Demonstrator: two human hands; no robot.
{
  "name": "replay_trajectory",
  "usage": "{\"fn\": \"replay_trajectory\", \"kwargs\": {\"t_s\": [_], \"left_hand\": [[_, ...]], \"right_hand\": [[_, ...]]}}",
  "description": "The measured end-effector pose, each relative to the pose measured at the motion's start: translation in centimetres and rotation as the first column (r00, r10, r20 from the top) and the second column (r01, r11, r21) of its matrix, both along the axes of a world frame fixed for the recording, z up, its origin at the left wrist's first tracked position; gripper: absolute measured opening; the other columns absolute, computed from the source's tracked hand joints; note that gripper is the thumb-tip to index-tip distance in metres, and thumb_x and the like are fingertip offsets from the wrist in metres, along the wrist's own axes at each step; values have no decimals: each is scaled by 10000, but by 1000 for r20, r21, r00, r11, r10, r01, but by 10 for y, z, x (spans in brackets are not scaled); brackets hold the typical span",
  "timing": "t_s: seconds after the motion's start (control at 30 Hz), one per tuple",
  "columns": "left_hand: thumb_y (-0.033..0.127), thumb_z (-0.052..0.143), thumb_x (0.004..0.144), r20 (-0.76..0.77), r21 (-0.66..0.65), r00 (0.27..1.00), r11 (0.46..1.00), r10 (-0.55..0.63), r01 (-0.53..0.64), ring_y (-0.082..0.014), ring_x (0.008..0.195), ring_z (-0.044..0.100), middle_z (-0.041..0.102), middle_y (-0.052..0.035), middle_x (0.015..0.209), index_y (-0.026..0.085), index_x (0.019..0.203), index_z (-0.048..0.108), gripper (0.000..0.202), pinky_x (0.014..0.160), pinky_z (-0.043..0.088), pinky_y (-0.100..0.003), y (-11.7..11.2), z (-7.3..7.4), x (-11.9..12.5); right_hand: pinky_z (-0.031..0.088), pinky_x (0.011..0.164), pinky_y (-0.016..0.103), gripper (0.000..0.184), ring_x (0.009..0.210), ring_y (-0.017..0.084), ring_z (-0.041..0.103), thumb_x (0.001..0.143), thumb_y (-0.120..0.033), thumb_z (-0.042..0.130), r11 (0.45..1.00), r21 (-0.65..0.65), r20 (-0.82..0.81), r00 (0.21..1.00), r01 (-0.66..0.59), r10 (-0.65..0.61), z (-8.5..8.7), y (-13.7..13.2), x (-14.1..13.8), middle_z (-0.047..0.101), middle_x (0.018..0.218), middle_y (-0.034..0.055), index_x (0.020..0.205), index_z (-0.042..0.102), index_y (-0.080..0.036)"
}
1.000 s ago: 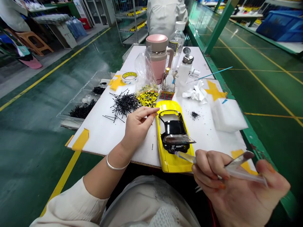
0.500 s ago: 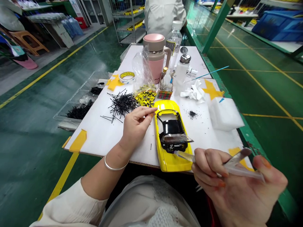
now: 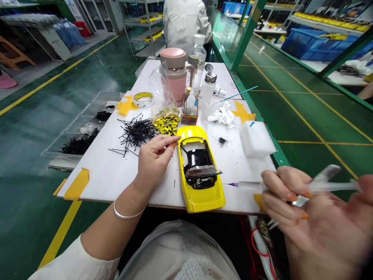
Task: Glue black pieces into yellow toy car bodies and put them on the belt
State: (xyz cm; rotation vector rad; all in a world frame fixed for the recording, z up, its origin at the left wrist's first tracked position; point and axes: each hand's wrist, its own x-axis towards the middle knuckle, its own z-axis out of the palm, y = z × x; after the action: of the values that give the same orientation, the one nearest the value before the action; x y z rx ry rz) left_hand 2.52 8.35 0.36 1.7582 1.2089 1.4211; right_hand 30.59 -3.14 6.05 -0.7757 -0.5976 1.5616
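My right hand (image 3: 313, 210) has the syringe (image 3: 247, 186) clamped, needle just beside the yellow car (image 3: 202, 200) ahead and left of that grip; my left hand (image 3: 154, 161) pinches shut at the car's nose, on what I can't tell; this looks like gluing, so the needle needs steering onto the car.

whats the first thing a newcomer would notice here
The bright yellow model sports car in the middle of the white work board stands out first, its roof open onto a black interior. To its right, the right hand holds a clear syringe with a fine tip. The left hand sits beside the car, near a tangled pile of thin black rods.
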Motion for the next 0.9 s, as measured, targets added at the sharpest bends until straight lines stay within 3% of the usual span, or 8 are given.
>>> {"fn": "replay_trajectory", "kwargs": {"t_s": [0.17,0.63,0.9], "left_hand": [[173,659,901,-9,10,1000,1000,13,-13,-127,815,683,767,-42,997,236,1059,823,235,587,530,-217,-1,0,0],[185,664,898,-12,2,1000,1000,11,-11,-132,832,684,765,-41,999,241,1065,821,236,595,534,-219,0,-1,0],[201,652,896,-29,-8,999,1000,20,-20,-145,833,688,768,-44,1004,254,1052,823,237,597,533,-229,0,0,0]], "right_hand": [[136,387,201,573,476,50,209,809,-700,629,988,7,-41,987,-155,155,-2,12,-18,288,683,-37,668,392,-198],[158,392,173,482,478,43,189,867,-602,578,988,9,-80,985,-152,152,-6,16,-19,335,686,-29,674,416,-191],[128,371,190,513,457,45,183,844,-627,598,985,7,41,984,-172,172,2,20,-21,302,662,-33,645,408,-194]]}}
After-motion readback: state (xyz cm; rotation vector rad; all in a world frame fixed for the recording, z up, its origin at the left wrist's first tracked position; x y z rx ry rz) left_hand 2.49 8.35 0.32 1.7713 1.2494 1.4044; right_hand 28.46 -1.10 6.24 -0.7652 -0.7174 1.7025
